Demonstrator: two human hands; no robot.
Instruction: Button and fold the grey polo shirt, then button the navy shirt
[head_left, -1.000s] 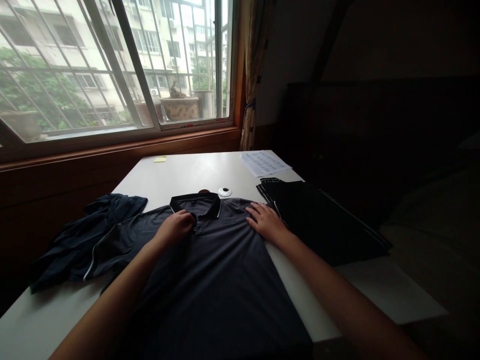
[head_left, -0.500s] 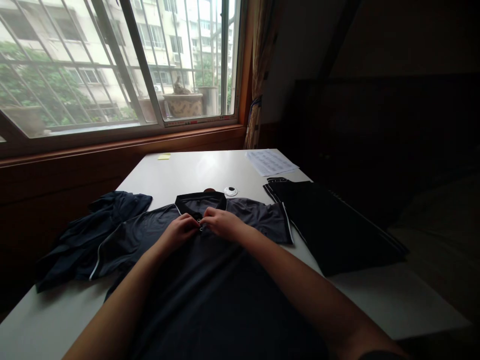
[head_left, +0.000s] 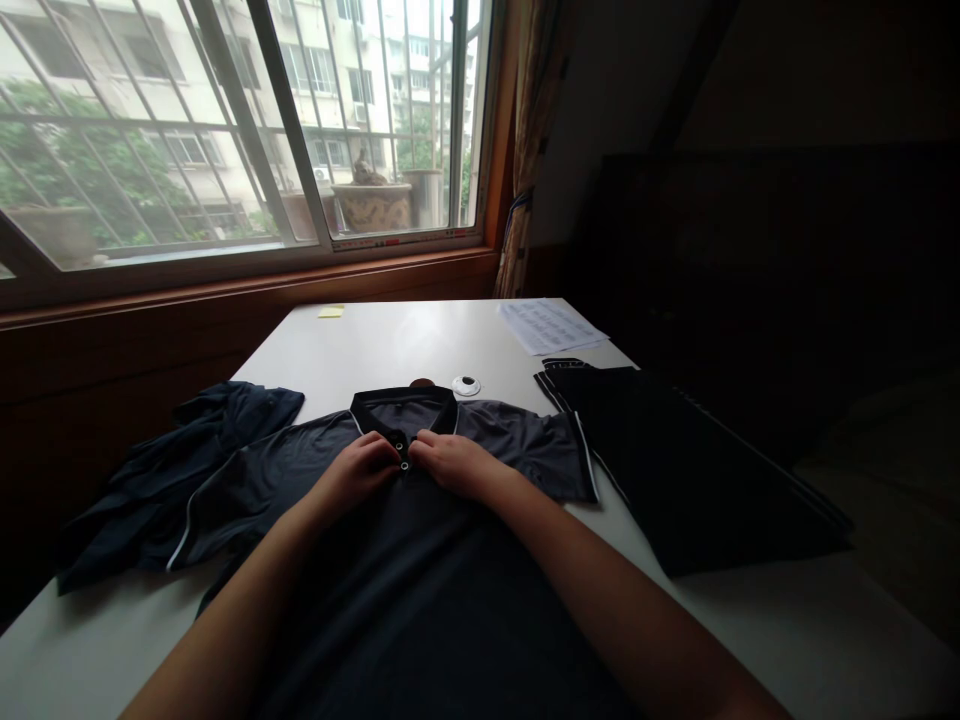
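A dark polo shirt (head_left: 442, 560) with white piping lies face up on the table, its collar (head_left: 403, 397) pointing away from me. Two pale ring-shaped buttons (head_left: 405, 466) show on the placket between my hands. My left hand (head_left: 367, 462) pinches the placket edge on the left, its fingers closed. On the other side, my right hand (head_left: 448, 462) grips the opposite placket edge below the collar, fingers pressed together. The fingertips of both hands are partly hidden in the dark cloth.
A crumpled dark garment (head_left: 187, 460) lies at the left, under the shirt's sleeve. Folded black trousers (head_left: 690, 470) with white stripes are at the right. Beyond the collar sit a white round object (head_left: 466, 385) and a brown disc (head_left: 421, 383). Printed papers (head_left: 551, 326) and a yellow note (head_left: 331, 312) lie farther back.
My hands have moved slightly apart at the placket, so the buttons show more clearly between them. The view has shifted a little.
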